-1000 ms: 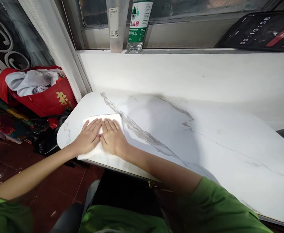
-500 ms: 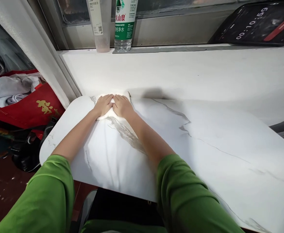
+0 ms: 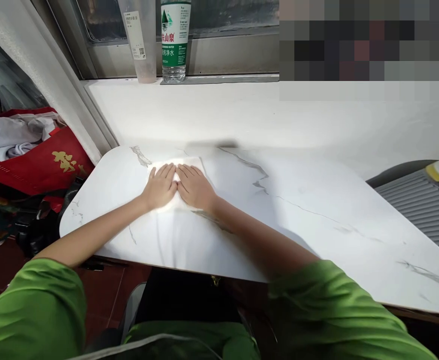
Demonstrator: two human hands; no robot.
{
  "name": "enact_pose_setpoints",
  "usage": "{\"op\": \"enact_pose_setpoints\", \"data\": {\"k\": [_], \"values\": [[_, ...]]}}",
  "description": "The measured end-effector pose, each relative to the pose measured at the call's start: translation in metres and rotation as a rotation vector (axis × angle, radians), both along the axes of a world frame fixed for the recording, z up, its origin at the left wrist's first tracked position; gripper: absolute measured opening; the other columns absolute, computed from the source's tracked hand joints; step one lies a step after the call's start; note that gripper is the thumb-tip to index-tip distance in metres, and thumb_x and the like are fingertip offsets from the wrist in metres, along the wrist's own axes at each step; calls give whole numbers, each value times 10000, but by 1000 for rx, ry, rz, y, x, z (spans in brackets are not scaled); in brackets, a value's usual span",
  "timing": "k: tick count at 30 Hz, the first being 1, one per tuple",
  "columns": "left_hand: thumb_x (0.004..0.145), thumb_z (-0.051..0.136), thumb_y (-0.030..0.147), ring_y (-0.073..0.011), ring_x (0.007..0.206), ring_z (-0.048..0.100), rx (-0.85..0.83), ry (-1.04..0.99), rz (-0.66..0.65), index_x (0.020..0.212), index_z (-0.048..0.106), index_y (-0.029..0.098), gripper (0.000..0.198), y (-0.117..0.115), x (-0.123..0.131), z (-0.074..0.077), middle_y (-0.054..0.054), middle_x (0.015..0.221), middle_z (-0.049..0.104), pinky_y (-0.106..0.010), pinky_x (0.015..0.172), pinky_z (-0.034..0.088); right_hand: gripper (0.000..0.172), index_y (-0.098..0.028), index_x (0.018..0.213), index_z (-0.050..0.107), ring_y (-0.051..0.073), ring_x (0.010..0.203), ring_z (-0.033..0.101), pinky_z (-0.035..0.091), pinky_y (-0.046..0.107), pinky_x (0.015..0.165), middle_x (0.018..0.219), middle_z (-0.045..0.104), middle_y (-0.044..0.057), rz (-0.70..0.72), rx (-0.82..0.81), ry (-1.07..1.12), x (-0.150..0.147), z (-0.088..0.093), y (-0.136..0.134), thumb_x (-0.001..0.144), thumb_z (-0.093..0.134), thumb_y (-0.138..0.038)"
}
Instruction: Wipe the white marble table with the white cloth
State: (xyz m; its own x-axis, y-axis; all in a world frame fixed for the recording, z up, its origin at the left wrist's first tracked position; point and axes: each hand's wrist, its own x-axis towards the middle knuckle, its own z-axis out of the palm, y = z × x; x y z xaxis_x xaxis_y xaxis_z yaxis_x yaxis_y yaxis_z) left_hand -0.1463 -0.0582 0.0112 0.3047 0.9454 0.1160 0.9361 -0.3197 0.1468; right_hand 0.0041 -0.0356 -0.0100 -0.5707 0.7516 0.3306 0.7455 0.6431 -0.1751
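Observation:
A white cloth (image 3: 174,202) lies flat on the white marble-patterned table (image 3: 238,260), left of the middle. My left hand (image 3: 159,186) presses down on its left part, palm down with the fingers stretched forward. Beside it, my right hand (image 3: 194,186) lies flat on the cloth's right part, fingers also extended. The fingertips and thumbs of the two hands meet or nearly meet. Both hands cover much of the cloth, and its edges show around them.
A clear plastic cup (image 3: 144,45) and a water bottle (image 3: 174,42) stand on the ledge behind the table. At the left is a red bag (image 3: 54,160) with clothes in it. A grey ribbed surface (image 3: 422,205) lies at the right. The upper right is pixelated.
Both hands and the cloth have moved back toward me, away from the table's far edge. My elbows have spread wider. The view has shifted somewhat, showing more of the ribbed surface.

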Motion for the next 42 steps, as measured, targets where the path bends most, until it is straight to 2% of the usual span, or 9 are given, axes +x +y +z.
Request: {"op": "enact_pose_setpoints", "data": {"k": [7, 10, 12, 16, 24, 29, 32, 35, 42], "values": [[984, 240, 274, -332, 1505, 244, 9, 14, -169, 1507, 331, 9, 593, -94, 48, -3, -203, 1596, 319, -576, 1222, 172, 547, 45, 1397, 508, 300, 1403, 432, 327, 480, 1189, 1477, 510, 206, -36, 75, 2, 58, -3, -107, 948, 311, -198], [989, 247, 273, -325, 1509, 236, -3, 21, -224, 1509, 333, 13, 587, -110, 61, -3, -201, 1595, 322, -573, 1222, 174, 552, 57, 1399, 502, 312, 1409, 426, 338, 486, 1186, 1482, 501, 214, -61, 90, -20, 71, -2, -130, 949, 317, -203], [987, 258, 256, -307, 1509, 243, 2, 23, -233, 1512, 338, 37, 574, -106, 66, -2, -185, 1593, 336, -562, 1225, 172, 552, 51, 1400, 504, 312, 1405, 433, 342, 487, 1185, 1477, 507, 212, -78, 77, -32, 76, 0, -129, 947, 314, -203], [986, 269, 235, -295, 1505, 258, 9, 39, -201, 1512, 342, 31, 569, -66, 75, -2, -178, 1592, 341, -546, 1228, 167, 556, 39, 1404, 504, 301, 1400, 443, 330, 472, 1190, 1475, 512, 205, -83, 26, -51, 82, 1, -85, 936, 313, -192], [978, 289, 185, -238, 1489, 297, -19, 14, -123, 1497, 368, 65, 539, 75, 98, 4, -136, 1595, 356, -490, 1232, 176, 551, 21, 1402, 504, 298, 1380, 465, 319, 453, 1174, 1472, 517, 201, -196, -32, -18, 90, 2, 59, 916, 328, -170], [968, 298, 172, -226, 1471, 331, 34, -38, -76, 1472, 414, 120, 520, 102, 104, -1, -123, 1574, 400, -484, 1220, 212, 550, -6, 1415, 495, 279, 1399, 444, 309, 454, 1177, 1487, 506, 184, -217, -44, 16, 93, 3, 85, 918, 317, -157], [972, 296, 180, -231, 1475, 324, 37, -58, -61, 1477, 410, 129, 520, 88, 106, -2, -119, 1580, 391, -490, 1219, 214, 547, -6, 1419, 492, 281, 1401, 441, 313, 455, 1177, 1492, 499, 184, -201, -36, 17, 96, 2, 72, 930, 309, -167], [988, 278, 194, -249, 1490, 292, 7, -42, -61, 1495, 380, 86, 529, 51, 111, -1, -137, 1595, 356, -505, 1228, 180, 544, -9, 1419, 494, 286, 1400, 443, 325, 469, 1175, 1491, 499, 188, -167, -34, 8, 105, 1, 39, 938, 305, -181], [1003, 266, 276, -275, 1522, 204, -49, -3, -235, 1533, 280, 3, 596, -70, 137, -3, -177, 1617, 279, -544, 1243, 117, 539, -16, 1439, 463, 287, 1430, 408, 347, 493, 1178, 1502, 486, 186, -54, 69, -13, 154, -3, -95, 990, 285, -253]]}}
